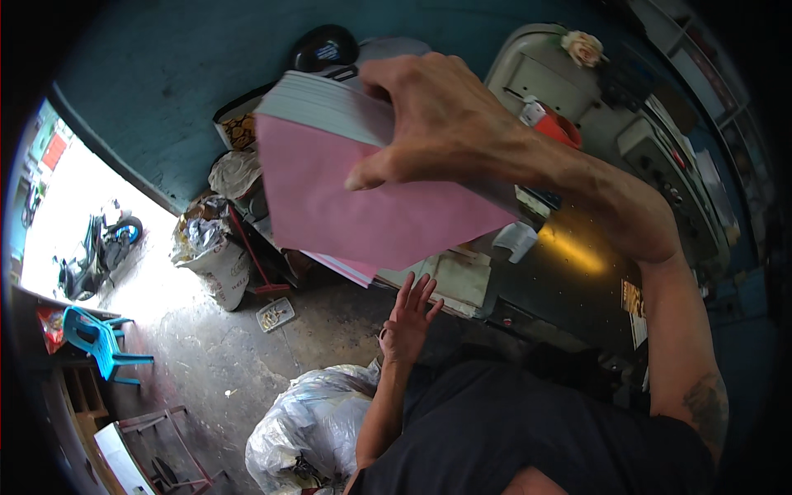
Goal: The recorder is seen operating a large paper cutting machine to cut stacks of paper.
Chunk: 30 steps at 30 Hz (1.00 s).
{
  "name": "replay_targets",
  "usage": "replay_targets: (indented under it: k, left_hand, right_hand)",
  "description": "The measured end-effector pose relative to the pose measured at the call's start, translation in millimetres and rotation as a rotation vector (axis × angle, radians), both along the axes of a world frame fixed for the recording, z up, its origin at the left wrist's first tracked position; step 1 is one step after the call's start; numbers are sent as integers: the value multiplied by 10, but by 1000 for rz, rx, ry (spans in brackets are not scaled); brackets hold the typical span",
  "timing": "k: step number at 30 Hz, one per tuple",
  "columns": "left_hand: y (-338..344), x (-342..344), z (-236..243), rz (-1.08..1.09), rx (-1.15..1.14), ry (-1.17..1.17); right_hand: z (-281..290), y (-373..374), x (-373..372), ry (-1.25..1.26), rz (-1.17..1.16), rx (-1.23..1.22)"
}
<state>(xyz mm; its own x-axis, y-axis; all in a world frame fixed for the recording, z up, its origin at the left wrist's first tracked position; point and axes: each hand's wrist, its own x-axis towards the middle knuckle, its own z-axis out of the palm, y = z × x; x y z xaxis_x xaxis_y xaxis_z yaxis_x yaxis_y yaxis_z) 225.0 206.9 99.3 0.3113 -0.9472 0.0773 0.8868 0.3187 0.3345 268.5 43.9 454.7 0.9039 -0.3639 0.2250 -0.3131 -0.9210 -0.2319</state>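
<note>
My right hand (437, 124) is raised and closed round a thick paper stack (355, 190), thumb on its pink face and fingers over the far side. The white layered edges of the sheets show along the top of the stack, which is held tilted. Lower down, near the table's edge, my left hand (404, 322) is open, its fingers spread and nothing in it. Just above the left hand, more pink and white sheets (342, 268) stick out from under the held stack. What lies behind the stack is hidden.
A dark machine table (569, 264) stands at the right, a pale machine (544, 70) behind it. Pale paper (458, 280) lies by the left hand. A full sack (214, 264), red-handled tool (252, 247), small tray (275, 314), plastic bag (313, 421) and blue chair (103, 342) occupy the floor.
</note>
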Motion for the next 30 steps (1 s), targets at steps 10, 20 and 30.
replay_targets:
  k: [10, 20, 30]
  left_hand:
    - [204, -1653, 789, 243, -118, -58]
    - [-325, -3368, 539, 84, 505, -51]
    - [-2254, -3516, -359, -383, 727, -644]
  right_hand:
    - [254, -136, -2706, -236, -232, 373]
    - [-1697, -598, -6016, -721, -732, 958]
    - [-3583, -755, -7049, -1112, -1198, 1220]
